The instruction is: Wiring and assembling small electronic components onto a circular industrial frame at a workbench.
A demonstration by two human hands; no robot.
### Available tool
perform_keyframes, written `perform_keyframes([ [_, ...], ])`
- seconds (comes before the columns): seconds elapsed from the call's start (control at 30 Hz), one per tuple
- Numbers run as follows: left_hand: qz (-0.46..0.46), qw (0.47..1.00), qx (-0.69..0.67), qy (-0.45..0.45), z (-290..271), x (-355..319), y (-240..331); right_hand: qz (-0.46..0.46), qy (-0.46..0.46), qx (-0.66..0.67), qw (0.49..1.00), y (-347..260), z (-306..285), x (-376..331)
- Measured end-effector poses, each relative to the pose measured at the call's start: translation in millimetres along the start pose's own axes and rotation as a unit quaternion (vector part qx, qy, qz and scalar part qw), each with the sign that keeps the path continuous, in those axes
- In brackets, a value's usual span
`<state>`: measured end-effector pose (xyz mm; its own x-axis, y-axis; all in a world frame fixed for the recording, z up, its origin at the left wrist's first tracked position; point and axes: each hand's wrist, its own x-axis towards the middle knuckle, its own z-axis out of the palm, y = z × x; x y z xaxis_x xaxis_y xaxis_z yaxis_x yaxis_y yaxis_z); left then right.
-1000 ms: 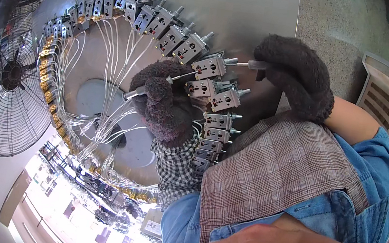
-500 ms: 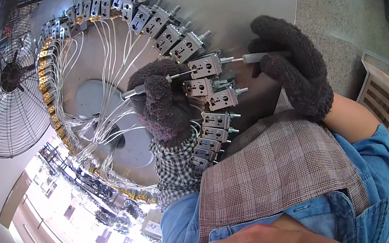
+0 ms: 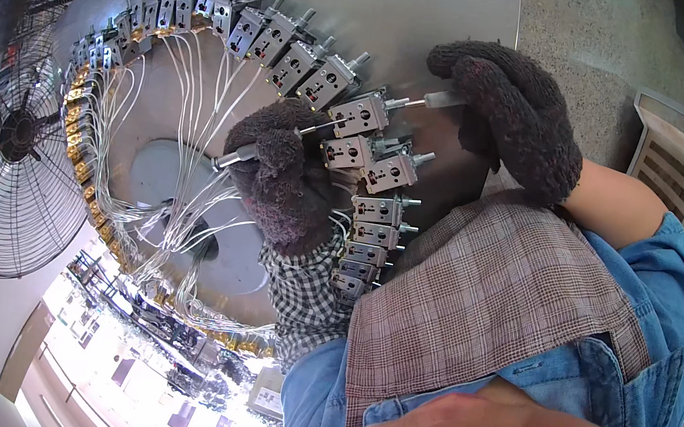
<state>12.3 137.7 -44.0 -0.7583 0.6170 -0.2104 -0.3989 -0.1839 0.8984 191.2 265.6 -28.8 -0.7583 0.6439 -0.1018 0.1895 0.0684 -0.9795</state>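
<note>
Screwdriver [image 3: 282, 141] clenched in the gloved left hand [image 3: 281, 184], its long axis sloping up rightward, tip at a grey switch unit [image 3: 359, 114] on the round table [image 3: 437, 19]; the gloved right hand [image 3: 514, 120] grasps that unit's shaft [image 3: 442, 100].

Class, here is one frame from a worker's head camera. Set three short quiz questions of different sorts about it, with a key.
1. True or false: both hands wear dark knitted gloves.
2. Which hand holds the thin tool by its pale handle? A left, B right.
3. What stands left of the round table?

Key:
1. True: left hand, right hand.
2. A: the tool points at a grey switch unit.
3. A caged fan, beside the round table.
</note>
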Motion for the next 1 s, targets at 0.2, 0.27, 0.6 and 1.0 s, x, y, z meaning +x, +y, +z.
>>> perform_keyframes([
  [0.2, 0.011, 0.999, 0.021, -0.030, -4, 4, 0, 0.165, 0.045, 0.163, 0.972, -9, 3, 3],
  [0.27, -0.016, 0.997, -0.066, -0.034, -8, 5, 1, 0.132, 0.057, 0.148, 0.978, -12, 3, 3],
  [0.6, 0.011, 0.999, 0.038, -0.034, -6, 6, -1, -0.010, 0.074, 0.055, 0.996, -1, 5, -1],
  [1.0, 0.009, 0.999, 0.030, -0.025, -2, 6, 3, 0.060, 0.046, 0.055, 0.996, -7, 3, 2],
])
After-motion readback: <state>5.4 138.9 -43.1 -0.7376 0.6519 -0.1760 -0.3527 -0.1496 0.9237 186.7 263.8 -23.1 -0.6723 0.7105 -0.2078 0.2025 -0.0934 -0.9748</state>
